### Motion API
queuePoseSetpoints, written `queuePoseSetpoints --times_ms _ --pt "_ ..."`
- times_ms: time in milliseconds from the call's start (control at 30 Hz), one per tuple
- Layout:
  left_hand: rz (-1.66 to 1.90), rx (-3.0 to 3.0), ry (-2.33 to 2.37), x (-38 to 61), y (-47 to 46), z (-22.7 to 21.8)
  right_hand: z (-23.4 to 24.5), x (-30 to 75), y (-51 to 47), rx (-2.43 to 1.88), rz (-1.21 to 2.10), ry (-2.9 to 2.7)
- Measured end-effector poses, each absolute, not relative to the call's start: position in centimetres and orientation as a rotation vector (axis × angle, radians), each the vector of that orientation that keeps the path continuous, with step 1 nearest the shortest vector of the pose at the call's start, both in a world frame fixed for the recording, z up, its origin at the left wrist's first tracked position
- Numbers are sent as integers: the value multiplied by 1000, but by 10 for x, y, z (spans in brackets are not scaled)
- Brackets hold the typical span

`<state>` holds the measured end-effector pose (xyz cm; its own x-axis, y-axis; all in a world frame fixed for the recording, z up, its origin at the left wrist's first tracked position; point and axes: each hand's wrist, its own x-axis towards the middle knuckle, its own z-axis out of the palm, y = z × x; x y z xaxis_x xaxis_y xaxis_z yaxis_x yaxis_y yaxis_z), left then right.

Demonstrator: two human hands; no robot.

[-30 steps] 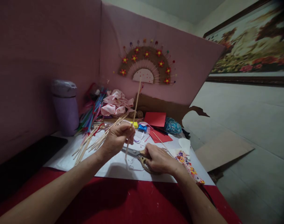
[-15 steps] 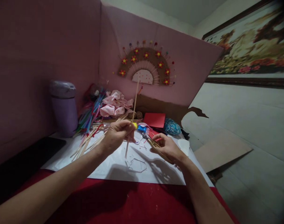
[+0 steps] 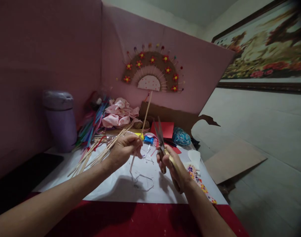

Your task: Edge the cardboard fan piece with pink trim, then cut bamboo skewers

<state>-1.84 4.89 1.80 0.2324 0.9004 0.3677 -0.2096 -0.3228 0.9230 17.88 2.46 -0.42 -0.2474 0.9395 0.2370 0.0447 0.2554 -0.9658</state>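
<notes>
We held a thin wooden stick (image 3: 146,118) pinched in our left hand (image 3: 127,146), tilted above the white sheet (image 3: 108,191). Our right hand (image 3: 174,164) gripped the scissors (image 3: 160,135) by their handles — blades slightly parted, pointing up, apart from the stick. Loose sticks (image 3: 116,140) lay beside our left hand; turquoise yarn (image 3: 181,136) sat beside a red card (image 3: 166,129).

Left fingers (image 3: 135,141) partly hide the stick (image 3: 146,114); painting (image 3: 269,49) cut off at right; scraps (image 3: 148,190) too small to tell.
</notes>
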Motion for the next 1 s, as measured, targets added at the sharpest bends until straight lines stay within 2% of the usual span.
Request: queuePoseSetpoints --times_ms 500,1000 --pt "928 1283 688 -41 34 6 -17 168 16 -944 1299 -1839" --pt "940 1328 789 -43 34 6 -20 167 14 -960 1298 -1851"
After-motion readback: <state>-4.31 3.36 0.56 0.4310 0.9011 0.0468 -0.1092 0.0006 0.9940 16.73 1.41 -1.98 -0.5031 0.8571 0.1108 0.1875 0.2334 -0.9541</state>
